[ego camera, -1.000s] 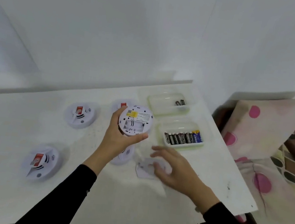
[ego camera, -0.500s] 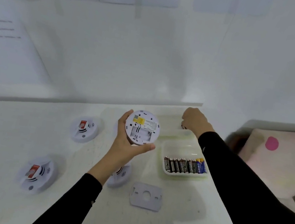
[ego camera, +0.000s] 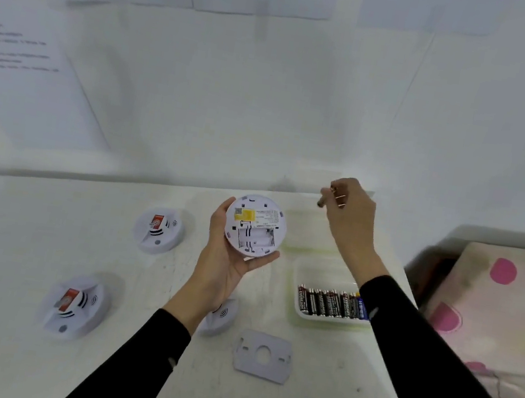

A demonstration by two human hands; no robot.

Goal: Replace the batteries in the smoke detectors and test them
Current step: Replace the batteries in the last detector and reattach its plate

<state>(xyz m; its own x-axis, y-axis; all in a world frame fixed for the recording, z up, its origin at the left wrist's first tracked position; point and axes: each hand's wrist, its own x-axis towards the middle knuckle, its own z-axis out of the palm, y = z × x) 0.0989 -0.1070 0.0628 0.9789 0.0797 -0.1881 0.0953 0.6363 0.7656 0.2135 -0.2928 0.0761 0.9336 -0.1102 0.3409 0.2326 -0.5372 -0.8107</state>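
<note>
My left hand (ego camera: 222,261) holds a round white smoke detector (ego camera: 255,223) above the table, back side facing me, with a yellow label and an empty battery bay. My right hand (ego camera: 350,213) is raised above the far clear tray (ego camera: 306,237), fingers pinched on batteries (ego camera: 332,196). A near clear tray (ego camera: 318,270) holds a row of several batteries (ego camera: 332,302). The detector's flat mounting plate (ego camera: 262,355) lies on the table in front of me.
Two detectors with red tags lie face up at the left (ego camera: 158,230) and near left (ego camera: 75,304); a third (ego camera: 220,317) is partly hidden under my left wrist. A pink-dotted cushion (ego camera: 496,307) sits right of the white table (ego camera: 24,221). Papers hang on the wall.
My right hand left the mounting plate on the table, reached to the far tray and lifted up with batteries pinched in its fingers. My left hand kept the detector held up.
</note>
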